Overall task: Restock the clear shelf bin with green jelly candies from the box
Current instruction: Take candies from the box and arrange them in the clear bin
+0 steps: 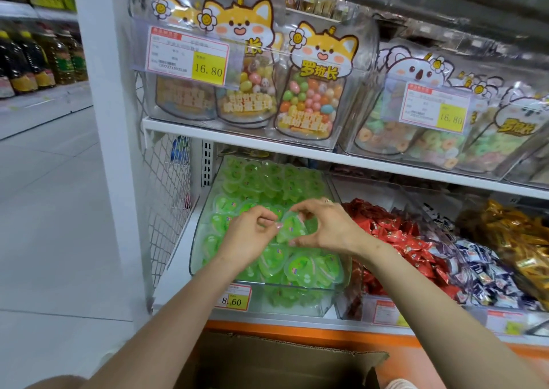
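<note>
The clear shelf bin (332,295) on the lower shelf is heaped with green jelly candies (267,180) in small sealed cups. Both my hands hover over the middle of the bin. My right hand (326,228) pinches one green jelly cup (289,228) between thumb and fingers, and my left hand (248,237) pinches the same cup at its left edge with curled fingers. The cardboard box (282,362) stands open on the floor below the shelf, at the bottom of the view; its inside is dark and I cannot see its contents.
A bin of red wrapped candies (398,240) sits right of the green bin, then blue-white and gold ones. The upper shelf (237,140) holds bins of bagged candies with price tags. A white upright post (118,180) and wire mesh stand at left, beside an aisle floor.
</note>
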The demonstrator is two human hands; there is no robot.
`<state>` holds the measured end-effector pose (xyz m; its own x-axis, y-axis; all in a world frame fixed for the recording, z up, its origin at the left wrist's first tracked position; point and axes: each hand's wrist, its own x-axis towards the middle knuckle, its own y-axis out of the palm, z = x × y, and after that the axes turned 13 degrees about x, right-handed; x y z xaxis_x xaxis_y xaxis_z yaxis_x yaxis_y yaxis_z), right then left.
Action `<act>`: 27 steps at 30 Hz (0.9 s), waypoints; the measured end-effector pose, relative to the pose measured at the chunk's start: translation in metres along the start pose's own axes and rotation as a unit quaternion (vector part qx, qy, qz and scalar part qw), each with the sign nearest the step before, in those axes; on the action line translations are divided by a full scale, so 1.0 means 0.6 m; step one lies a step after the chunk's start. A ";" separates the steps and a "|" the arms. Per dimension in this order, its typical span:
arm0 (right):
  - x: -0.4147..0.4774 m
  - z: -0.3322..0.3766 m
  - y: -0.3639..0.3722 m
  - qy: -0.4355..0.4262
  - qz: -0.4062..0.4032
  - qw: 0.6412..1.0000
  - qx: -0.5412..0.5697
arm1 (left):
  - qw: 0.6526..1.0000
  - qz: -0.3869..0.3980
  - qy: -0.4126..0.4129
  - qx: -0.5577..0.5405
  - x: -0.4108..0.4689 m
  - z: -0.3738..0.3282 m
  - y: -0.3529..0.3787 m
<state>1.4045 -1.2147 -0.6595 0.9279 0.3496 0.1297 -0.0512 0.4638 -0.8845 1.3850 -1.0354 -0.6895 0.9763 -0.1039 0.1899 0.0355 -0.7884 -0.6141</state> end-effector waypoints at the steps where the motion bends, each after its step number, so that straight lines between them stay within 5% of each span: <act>1: 0.008 -0.005 -0.005 0.010 -0.024 1.000 0.006 | 1.000 -0.010 0.000 -0.002 0.000 0.000 -0.004; 6: 0.048 -0.029 -0.022 0.027 -0.097 0.994 -0.034 | 0.999 -0.050 0.013 0.009 -0.003 0.002 -0.024; 11: 0.070 -0.041 -0.008 0.065 -0.077 0.990 -0.101 | 0.998 -0.060 0.022 0.021 -0.004 0.006 -0.032; 22: 0.068 -0.042 -0.007 0.057 -0.046 0.993 -0.091 | 0.998 -0.054 0.030 0.022 -0.003 0.001 -0.032; 27: 0.037 -0.021 -0.036 0.034 -0.111 0.992 -0.042 | 0.998 -0.046 0.030 0.011 -0.012 -0.001 -0.041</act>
<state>1.4311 -1.2273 -0.6430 0.9357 0.1899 0.2973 0.1855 0.4521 -0.8725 1.3770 -1.0155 -0.6755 0.9539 -0.0688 0.2920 0.1299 -0.7825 -0.6089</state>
